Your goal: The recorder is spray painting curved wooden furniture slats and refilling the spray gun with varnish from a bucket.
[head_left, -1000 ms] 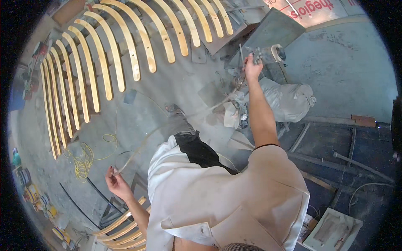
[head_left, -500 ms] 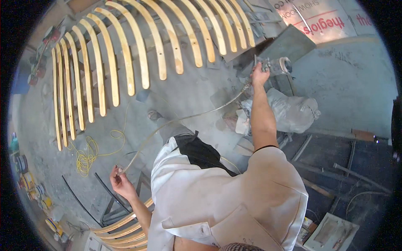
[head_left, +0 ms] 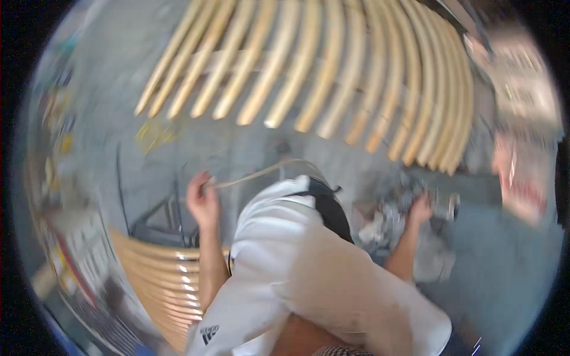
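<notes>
My right hand, out to the right, grips a spray gun with a pale cylindrical cup; motion blur hides its finer parts. Over on the left, my left hand is closed on a thin pale hose. The hose arches away from that hand across the front of my legs, and its far stretch is lost behind my clothing. Beyond both hands, several curved light wooden slats lie side by side in a fanned row, apart from my hands.
More curved slats, shiny on top, lie beside my left forearm. Near them stands a dark metal frame. A coil of yellow cord rests on the grey floor. A grey-green panel surface spreads at the right.
My view has swung left, so the slat row sits farther right and more of the lower-left slats shows. My right arm with the spray gun has come nearer my body.
</notes>
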Action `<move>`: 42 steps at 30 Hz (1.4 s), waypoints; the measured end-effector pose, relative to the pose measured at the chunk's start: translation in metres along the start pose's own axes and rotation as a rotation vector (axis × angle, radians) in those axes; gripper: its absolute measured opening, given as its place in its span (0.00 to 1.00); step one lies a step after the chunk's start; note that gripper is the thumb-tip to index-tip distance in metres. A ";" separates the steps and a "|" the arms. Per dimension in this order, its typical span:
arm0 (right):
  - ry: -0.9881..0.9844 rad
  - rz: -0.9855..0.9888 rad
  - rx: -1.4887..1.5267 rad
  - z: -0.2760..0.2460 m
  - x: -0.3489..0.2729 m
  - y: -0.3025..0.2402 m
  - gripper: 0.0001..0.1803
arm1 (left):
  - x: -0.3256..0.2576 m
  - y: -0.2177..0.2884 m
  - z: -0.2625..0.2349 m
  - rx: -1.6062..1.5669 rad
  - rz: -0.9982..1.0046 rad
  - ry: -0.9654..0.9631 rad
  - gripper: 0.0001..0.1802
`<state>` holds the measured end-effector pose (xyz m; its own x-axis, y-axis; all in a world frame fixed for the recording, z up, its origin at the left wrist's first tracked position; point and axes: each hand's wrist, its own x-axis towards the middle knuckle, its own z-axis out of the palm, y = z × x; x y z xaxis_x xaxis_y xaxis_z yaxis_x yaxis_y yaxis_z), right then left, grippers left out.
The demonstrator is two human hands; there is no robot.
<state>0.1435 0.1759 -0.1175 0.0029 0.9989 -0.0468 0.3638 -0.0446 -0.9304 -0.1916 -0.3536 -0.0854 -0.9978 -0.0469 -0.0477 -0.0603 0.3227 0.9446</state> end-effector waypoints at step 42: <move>-1.336 -0.371 0.061 0.569 -0.442 -0.389 0.35 | 0.467 -0.025 -0.348 -0.152 0.147 0.421 0.07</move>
<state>-0.5291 -0.2567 0.0586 -0.9803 0.1834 -0.0727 0.1065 0.1822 -0.9775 -0.6460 -0.7127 -0.0188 -0.8950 -0.4007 0.1961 0.1168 0.2138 0.9699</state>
